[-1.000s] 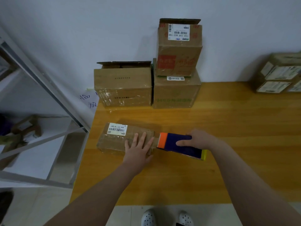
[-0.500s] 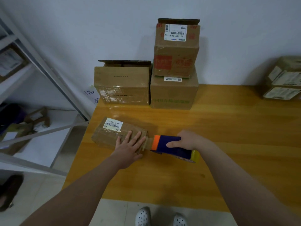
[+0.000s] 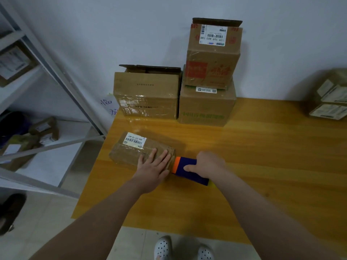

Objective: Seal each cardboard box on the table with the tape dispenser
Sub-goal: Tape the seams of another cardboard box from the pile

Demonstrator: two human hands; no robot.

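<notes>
A small flat cardboard box with a white barcode label lies near the left edge of the wooden table. My left hand presses flat on the box's right end, fingers straight. My right hand grips a blue and orange tape dispenser, whose orange end sits against the box's right side. The dispenser's tape roll is mostly hidden under my hand.
An open-flapped box stands at the back left against the wall. Beside it two boxes are stacked, the top one open. More labelled boxes sit at the far right. A metal shelf rack stands left of the table.
The small box has turned slightly, its left end swinging away from me. The tape dispenser has closed up against the box's right end. My left hand still presses on the box.
</notes>
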